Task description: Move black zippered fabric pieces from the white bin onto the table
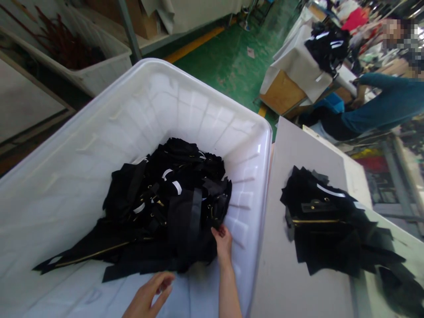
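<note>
A heap of black fabric pieces [165, 207] with white labels and gold zips lies inside a large white plastic bin [205, 115]. My right hand [222, 242] reaches down into the bin and pinches the right edge of the heap. My left hand [150, 295] hovers just above the near edge of the heap, fingers loosely curled and apart, holding nothing. A second stack of black fabric pieces [334, 225] rests on the grey table [291, 274] to the right of the bin.
Another white bin [96, 66] with dark red items stands at the back left. A person in a teal top [384, 106] bends over a cloth-draped table [298, 66] with black pieces at the back right. Green floor [238, 57] lies beyond.
</note>
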`<act>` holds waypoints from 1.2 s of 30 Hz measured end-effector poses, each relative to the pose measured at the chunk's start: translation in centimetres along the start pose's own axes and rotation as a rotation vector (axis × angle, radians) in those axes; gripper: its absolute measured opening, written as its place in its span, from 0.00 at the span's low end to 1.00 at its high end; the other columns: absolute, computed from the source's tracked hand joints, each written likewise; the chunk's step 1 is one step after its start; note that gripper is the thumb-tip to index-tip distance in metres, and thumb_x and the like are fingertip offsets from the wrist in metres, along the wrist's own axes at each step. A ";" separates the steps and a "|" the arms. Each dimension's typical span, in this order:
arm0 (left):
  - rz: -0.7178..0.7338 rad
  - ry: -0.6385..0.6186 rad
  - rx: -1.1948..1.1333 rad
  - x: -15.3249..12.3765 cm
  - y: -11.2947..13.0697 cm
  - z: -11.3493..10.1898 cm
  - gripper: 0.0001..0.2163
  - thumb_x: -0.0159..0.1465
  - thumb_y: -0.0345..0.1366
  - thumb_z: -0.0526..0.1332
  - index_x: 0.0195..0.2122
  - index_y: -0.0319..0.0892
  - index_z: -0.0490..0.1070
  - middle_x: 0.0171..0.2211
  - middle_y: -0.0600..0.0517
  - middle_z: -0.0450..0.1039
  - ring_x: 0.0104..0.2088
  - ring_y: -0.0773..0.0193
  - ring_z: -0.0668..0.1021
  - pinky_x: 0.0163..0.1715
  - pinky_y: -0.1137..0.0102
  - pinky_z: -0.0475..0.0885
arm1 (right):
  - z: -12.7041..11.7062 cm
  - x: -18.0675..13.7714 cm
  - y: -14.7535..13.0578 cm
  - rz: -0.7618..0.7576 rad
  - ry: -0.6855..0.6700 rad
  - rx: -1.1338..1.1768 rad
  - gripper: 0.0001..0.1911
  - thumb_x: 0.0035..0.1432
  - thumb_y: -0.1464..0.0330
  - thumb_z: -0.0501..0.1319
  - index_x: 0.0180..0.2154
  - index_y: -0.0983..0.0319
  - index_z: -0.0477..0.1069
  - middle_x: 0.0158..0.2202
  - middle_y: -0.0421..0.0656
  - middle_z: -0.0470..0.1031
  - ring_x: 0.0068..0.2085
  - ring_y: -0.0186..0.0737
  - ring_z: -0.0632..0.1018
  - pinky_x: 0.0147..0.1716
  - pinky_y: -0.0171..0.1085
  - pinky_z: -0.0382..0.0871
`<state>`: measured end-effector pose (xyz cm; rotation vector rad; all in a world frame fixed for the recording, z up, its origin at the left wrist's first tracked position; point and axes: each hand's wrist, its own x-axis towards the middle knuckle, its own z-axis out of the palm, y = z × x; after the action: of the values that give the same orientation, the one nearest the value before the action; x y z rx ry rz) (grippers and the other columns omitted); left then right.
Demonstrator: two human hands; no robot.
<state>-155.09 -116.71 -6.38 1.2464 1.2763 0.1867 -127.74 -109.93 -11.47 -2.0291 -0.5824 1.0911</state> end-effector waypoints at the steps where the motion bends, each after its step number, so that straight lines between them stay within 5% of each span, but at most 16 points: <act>1: 0.009 0.021 0.024 0.1 -0.1 -0.2 0.18 0.66 0.50 0.57 0.53 0.48 0.70 0.47 0.46 0.75 0.44 0.53 0.78 0.48 0.60 0.75 | -0.5 -1.3 -0.1 -0.001 -0.001 0.043 0.23 0.45 0.52 0.67 0.37 0.63 0.73 0.35 0.47 0.79 0.38 0.46 0.79 0.41 0.40 0.73; 6: 0.089 0.137 0.142 0.2 2.5 -0.1 0.38 0.61 0.38 0.65 0.69 0.53 0.47 0.67 0.45 0.52 0.65 0.51 0.63 0.64 0.52 0.61 | -2.8 -6.8 -0.4 0.063 0.064 0.308 0.21 0.49 0.55 0.69 0.41 0.61 0.74 0.40 0.44 0.79 0.44 0.43 0.78 0.46 0.39 0.71; 13: 0.030 -0.089 0.055 1.1 8.0 3.8 0.43 0.51 0.30 0.70 0.68 0.45 0.52 0.68 0.43 0.50 0.68 0.51 0.57 0.68 0.56 0.54 | -5.4 -8.7 -1.7 0.123 -0.022 0.516 0.19 0.44 0.58 0.75 0.29 0.62 0.70 0.29 0.38 0.72 0.32 0.35 0.72 0.35 0.33 0.69; 16: 0.051 -0.092 0.071 1.2 9.0 5.5 0.35 0.53 0.28 0.68 0.63 0.43 0.60 0.65 0.41 0.59 0.65 0.51 0.64 0.65 0.55 0.61 | -6.3 -9.0 -2.4 0.121 -0.073 0.577 0.20 0.45 0.58 0.75 0.27 0.62 0.67 0.27 0.37 0.69 0.29 0.34 0.70 0.33 0.32 0.68; 19: 0.298 -0.055 0.117 0.8 10.1 6.4 0.12 0.66 0.31 0.58 0.50 0.46 0.70 0.52 0.44 0.70 0.53 0.55 0.75 0.53 0.61 0.74 | -6.6 -9.5 -3.0 0.116 -0.120 0.643 0.20 0.45 0.60 0.75 0.27 0.61 0.65 0.25 0.35 0.67 0.27 0.32 0.68 0.29 0.31 0.67; 22: 0.564 0.084 0.211 0.4 11.6 6.4 0.10 0.69 0.29 0.50 0.43 0.45 0.69 0.46 0.44 0.70 0.48 0.57 0.75 0.47 0.64 0.75 | -6.2 -10.0 -3.6 0.148 -0.104 0.718 0.19 0.46 0.60 0.75 0.30 0.60 0.67 0.27 0.35 0.68 0.27 0.31 0.69 0.29 0.30 0.67; 25: 0.639 0.098 0.227 0.4 12.8 6.2 0.10 0.69 0.27 0.49 0.45 0.44 0.66 0.44 0.45 0.71 0.45 0.59 0.75 0.44 0.66 0.74 | -5.4 -10.4 -4.0 0.244 -0.080 0.793 0.18 0.47 0.57 0.74 0.34 0.58 0.71 0.29 0.36 0.73 0.29 0.34 0.73 0.30 0.32 0.70; 30: 0.382 0.035 0.020 0.7 12.1 5.2 0.10 0.73 0.34 0.45 0.41 0.45 0.66 0.45 0.46 0.69 0.47 0.61 0.74 0.46 0.67 0.73 | -4.9 -10.4 -3.7 0.314 0.048 0.830 0.19 0.44 0.54 0.74 0.36 0.54 0.75 0.31 0.38 0.78 0.29 0.37 0.77 0.29 0.34 0.73; 33: 0.133 0.185 -0.010 1.1 10.0 3.7 0.13 0.72 0.45 0.47 0.39 0.45 0.66 0.53 0.42 0.66 0.55 0.54 0.71 0.55 0.56 0.69 | -5.8 -9.6 -3.7 0.273 0.105 0.813 0.18 0.45 0.53 0.73 0.37 0.52 0.75 0.36 0.39 0.79 0.36 0.40 0.79 0.36 0.37 0.76; 36: -0.031 0.303 -0.040 1.3 7.9 2.6 0.23 0.69 0.54 0.50 0.57 0.44 0.60 0.68 0.40 0.50 0.67 0.48 0.58 0.65 0.46 0.56 | -6.4 -9.8 -4.1 0.222 0.058 0.738 0.18 0.49 0.53 0.71 0.39 0.53 0.74 0.38 0.40 0.77 0.39 0.41 0.77 0.39 0.37 0.74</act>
<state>-148.65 -114.14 -1.68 1.1937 1.5420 0.3886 -127.71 -116.58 -0.98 -1.4794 0.0908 1.1504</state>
